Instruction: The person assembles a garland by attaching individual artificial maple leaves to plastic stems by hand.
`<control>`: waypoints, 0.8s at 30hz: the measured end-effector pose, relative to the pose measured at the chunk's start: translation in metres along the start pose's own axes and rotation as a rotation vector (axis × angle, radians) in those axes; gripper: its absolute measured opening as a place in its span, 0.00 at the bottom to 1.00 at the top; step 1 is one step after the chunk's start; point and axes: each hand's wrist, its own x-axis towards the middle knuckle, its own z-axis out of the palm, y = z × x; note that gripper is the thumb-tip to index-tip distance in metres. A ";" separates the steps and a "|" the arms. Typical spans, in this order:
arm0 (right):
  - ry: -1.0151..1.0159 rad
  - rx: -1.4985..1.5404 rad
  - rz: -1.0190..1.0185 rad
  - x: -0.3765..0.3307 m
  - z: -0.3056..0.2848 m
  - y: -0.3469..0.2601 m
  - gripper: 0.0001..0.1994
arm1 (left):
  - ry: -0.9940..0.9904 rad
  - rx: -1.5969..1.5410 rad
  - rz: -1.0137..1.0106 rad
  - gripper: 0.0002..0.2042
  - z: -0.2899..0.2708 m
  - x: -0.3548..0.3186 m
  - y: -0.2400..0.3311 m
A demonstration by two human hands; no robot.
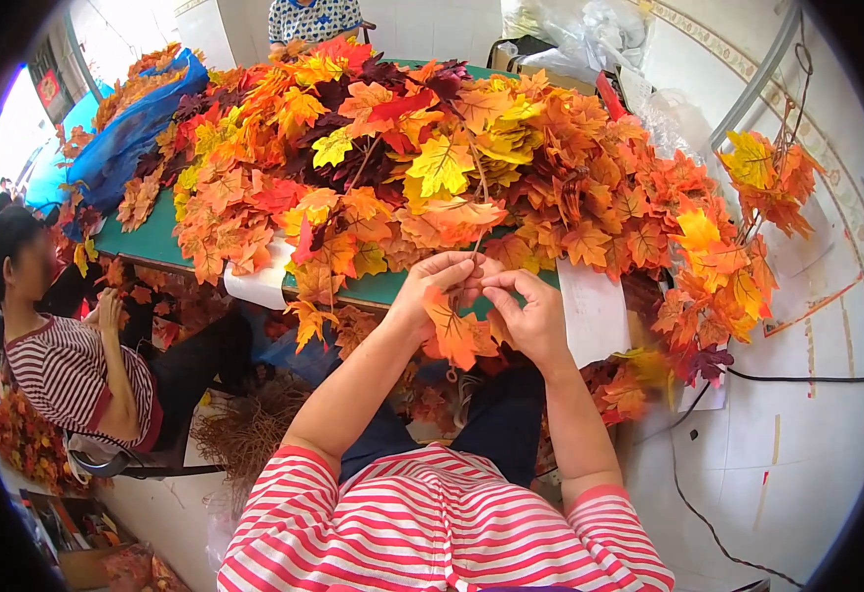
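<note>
My left hand [434, 288] and my right hand [528, 314] meet at the table's near edge, fingertips pinched close together. Between them runs the thin brown stem of an artificial leaf garland [479, 168], rising onto the heap beyond. Both hands grip at this stem; the exact spot under the fingertips is hidden. Below the fingers hangs an orange artificial maple leaf [450, 328]. Just past my hands spreads a large pile of artificial maple leaves [590, 168] in orange, yellow, red and dark purple.
The pile lies on a green table [155, 237]. White sheets [590, 314] hang at its near edge. More garlands [748, 266] hang at right, near black cables [797, 378]. A seated co-worker [86, 365] is at left, another person [313, 18] across. Brown stems [254, 424] lie bundled low.
</note>
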 end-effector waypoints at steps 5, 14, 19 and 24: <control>-0.002 0.136 0.155 0.001 0.013 0.033 0.02 | -0.048 -0.127 -0.084 0.08 -0.003 0.001 -0.007; -0.003 0.300 0.214 0.005 0.014 0.035 0.08 | 0.018 -0.052 -0.006 0.06 -0.015 0.008 -0.016; 0.058 -0.037 0.054 0.004 0.014 0.039 0.09 | 0.017 -0.067 0.023 0.07 -0.011 0.003 -0.017; 0.049 0.138 0.143 0.003 0.018 0.051 0.08 | 0.026 -0.136 0.048 0.07 -0.003 0.000 -0.019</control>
